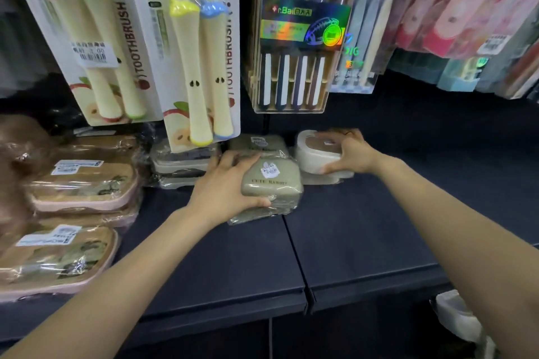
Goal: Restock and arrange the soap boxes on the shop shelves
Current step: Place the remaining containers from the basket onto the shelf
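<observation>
An olive-green soap box (272, 179) marked "CUTE RABBIT" lies on top of another wrapped green box on the dark shelf (350, 242). My left hand (224, 189) grips its left side, thumb along the front edge. Behind it sits a second green box (258, 144). To the right, a white soap box with a brown lid (316, 151) is stacked on another white one. My right hand (350, 151) holds it from the right, fingers over the lid and thumb at the front.
Pink and tan wrapped soap boxes (81, 186) are stacked at the left. Grey boxes (180, 160) sit behind the hanging toothbrush packs (198, 67). More toothbrush packs (294, 46) hang above. The shelf's front edge (221, 309) runs below, with a white object (455, 315) at the lower right.
</observation>
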